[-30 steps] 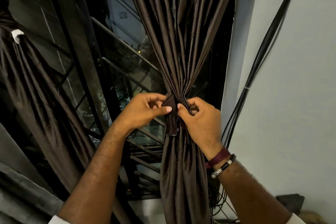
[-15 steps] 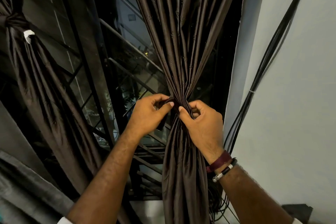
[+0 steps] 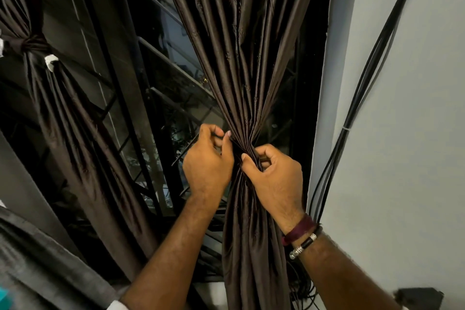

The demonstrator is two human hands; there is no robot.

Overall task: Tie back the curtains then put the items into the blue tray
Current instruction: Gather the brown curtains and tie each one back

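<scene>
A dark brown curtain (image 3: 241, 63) hangs in the middle of the head view, gathered tight at waist height. My left hand (image 3: 207, 166) pinches a thin dark tie-back band (image 3: 187, 147) on the left side of the gathered part. My right hand (image 3: 275, 176) grips the bunched fabric and the band on its right side. A second brown curtain (image 3: 75, 118) at the left is tied back with a knot (image 3: 32, 44). The blue tray is not in view.
Behind the curtains is a dark window with a metal grille (image 3: 156, 83). A bundle of black cables (image 3: 362, 88) runs down the white wall (image 3: 407, 133) at the right. A grey fabric surface (image 3: 40, 264) lies at the lower left.
The flat band end that hung in front of the gather has been drawn sideways. My left hand has moved left and up with it. The view has shifted, showing more of the left curtain's knot.
</scene>
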